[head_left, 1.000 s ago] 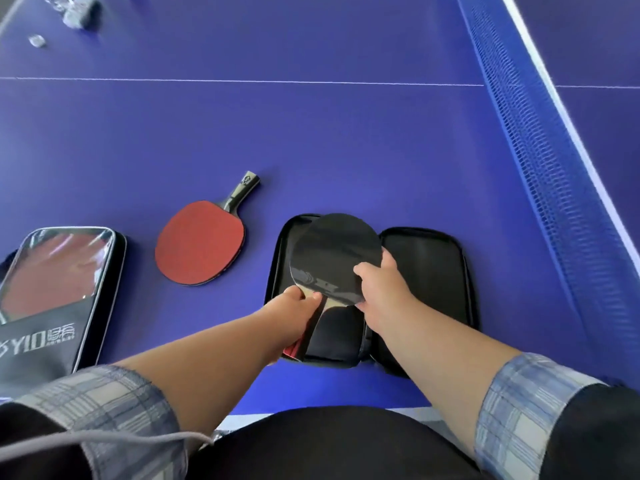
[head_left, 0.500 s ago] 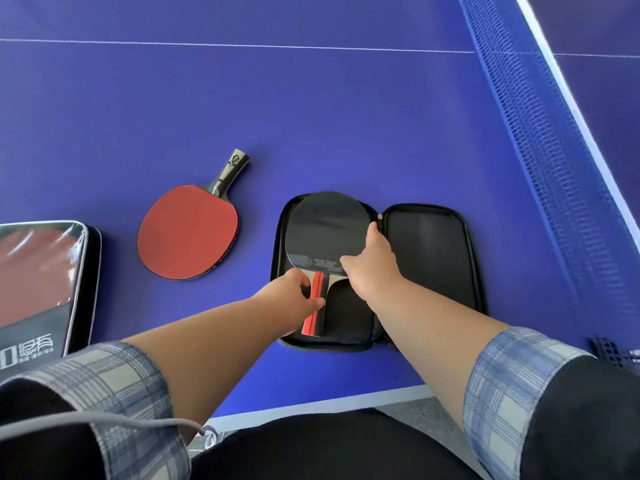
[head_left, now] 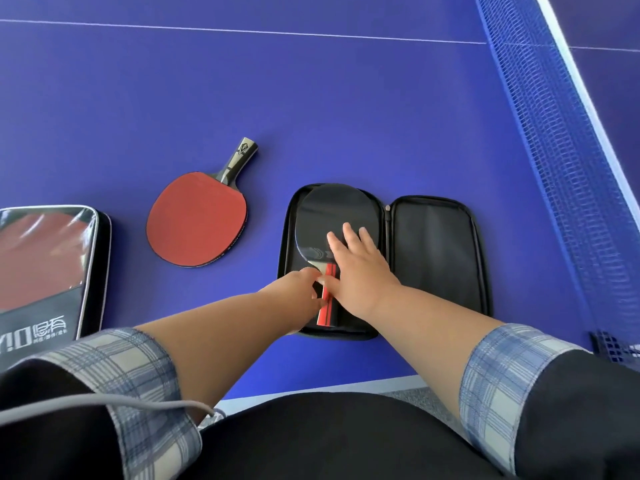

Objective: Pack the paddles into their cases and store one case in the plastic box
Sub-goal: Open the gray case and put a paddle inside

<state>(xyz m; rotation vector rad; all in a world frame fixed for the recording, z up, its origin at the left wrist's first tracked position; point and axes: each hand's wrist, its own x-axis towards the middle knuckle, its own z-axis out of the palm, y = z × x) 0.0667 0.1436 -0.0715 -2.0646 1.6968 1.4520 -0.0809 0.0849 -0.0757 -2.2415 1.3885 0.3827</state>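
A black zip case (head_left: 433,258) lies unzipped and spread flat near the table's front edge. A black-faced paddle (head_left: 332,216) lies flat in its left half, its red-striped handle pointing toward me. My left hand (head_left: 298,289) pinches the handle. My right hand (head_left: 360,268) rests flat on the lower blade with fingers spread. A second paddle with a red face (head_left: 197,220) lies loose on the table to the left, handle pointing away. A zipped case with a clear window (head_left: 45,268) showing a red paddle inside lies at the far left.
The blue table tennis table (head_left: 311,109) stretches ahead, with a white line across its far part. The net (head_left: 561,140) runs along the right side. The table's white front edge is just in front of my lap.
The black paddle has settled down into the case's left half. My right hand moved from the blade's edge onto its face and opened flat. The camera tilted a little.
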